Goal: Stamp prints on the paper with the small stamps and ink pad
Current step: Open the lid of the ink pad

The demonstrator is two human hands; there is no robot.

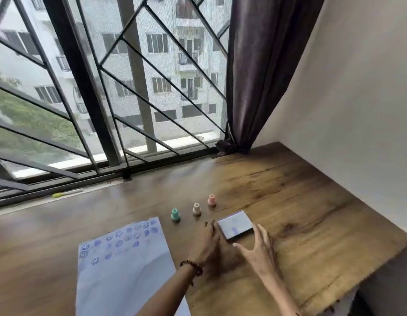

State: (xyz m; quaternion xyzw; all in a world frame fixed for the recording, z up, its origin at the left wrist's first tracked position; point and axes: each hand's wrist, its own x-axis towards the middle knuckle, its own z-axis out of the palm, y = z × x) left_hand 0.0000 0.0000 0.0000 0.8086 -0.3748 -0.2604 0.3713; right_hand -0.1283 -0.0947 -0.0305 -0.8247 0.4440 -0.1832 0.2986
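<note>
A white paper (125, 267) with several blue smiley and blob prints lies on the wooden table at the lower left. Three small stamps stand upright in a row beyond it: a teal stamp (175, 215), a beige stamp (196, 209) and a pink stamp (211, 200). The closed ink pad (234, 225), a flat grey box, lies to their right. My left hand (207, 241) rests at the pad's left edge, fingers touching it. My right hand (259, 245) is spread open at the pad's near right corner; a grip is not visible.
The wooden table (300, 201) runs to a window with black metal bars at the back and a white wall on the right. A dark curtain (255, 76) hangs in the far corner. A yellow-tipped pen (61, 194) lies on the window sill.
</note>
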